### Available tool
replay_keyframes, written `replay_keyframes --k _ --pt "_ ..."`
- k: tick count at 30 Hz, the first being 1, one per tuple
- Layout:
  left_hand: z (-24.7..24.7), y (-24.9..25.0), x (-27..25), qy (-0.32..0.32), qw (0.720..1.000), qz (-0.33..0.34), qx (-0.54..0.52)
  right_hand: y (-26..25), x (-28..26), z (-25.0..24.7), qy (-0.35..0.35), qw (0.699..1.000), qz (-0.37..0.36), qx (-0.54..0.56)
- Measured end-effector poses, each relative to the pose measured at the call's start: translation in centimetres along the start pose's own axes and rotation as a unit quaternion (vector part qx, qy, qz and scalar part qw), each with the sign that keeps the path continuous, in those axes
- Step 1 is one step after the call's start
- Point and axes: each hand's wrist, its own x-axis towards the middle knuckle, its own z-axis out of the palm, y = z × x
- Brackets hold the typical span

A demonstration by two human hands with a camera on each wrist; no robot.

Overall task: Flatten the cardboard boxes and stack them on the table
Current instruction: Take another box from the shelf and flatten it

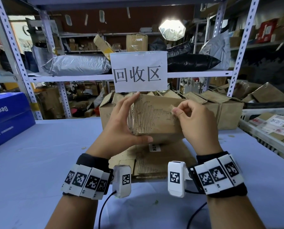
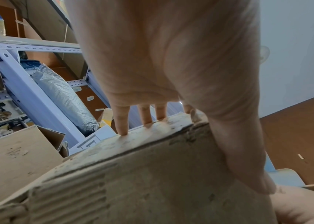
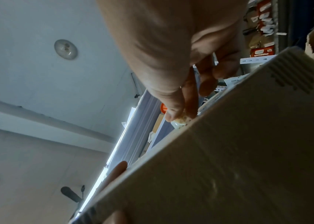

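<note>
A small worn cardboard box (image 1: 154,118) with its outer paper torn off is held up above the table. My left hand (image 1: 123,123) grips its left end, fingers (image 2: 121,121) over the top edge and thumb under the bottom corner. My right hand (image 1: 192,119) pinches a strip of tape (image 1: 172,108) on the box's front face between thumb and forefinger; the right wrist view shows the same pinch on the tape (image 3: 180,121) at the box edge (image 3: 229,151). Flattened cardboard (image 1: 154,161) lies in a stack on the table below the box.
A large open cardboard box (image 1: 223,111) full of scraps stands behind, under a white paper sign (image 1: 138,71). A blue box (image 1: 7,118) sits at the left, a white crate (image 1: 260,134) of parcels at the right. Shelving (image 1: 105,76) runs along the back of the blue-covered table (image 1: 55,146).
</note>
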Motion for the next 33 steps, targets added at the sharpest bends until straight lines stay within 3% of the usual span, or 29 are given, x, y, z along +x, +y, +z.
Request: replay_keyframes --k 5,10,20,26,33 --pt "-0.1 -0.3 -0.2 0.013 1.0 0.0 -0.006 -0.2 -0.4 0.2 -0.025 0.999 0.005 0.038" --pt "0.1 0.0 -0.3 0.003 1.0 0.007 0.004 -0.1 -0.4 0.7 -0.024 0.999 0.045 -0.013" --pt "0.1 -0.1 -0.1 -0.014 1.0 0.019 -0.005 0.6 0.3 -0.7 -0.044 0.994 0.061 0.084" --pt "-0.2 -0.1 0.1 -0.009 1.0 0.013 -0.009 0.9 0.3 -1.0 -0.035 0.993 0.065 0.088" --pt "-0.7 -0.2 0.2 -0.008 1.0 -0.014 -0.008 0.9 0.3 -0.8 -0.026 1.0 -0.014 0.003"
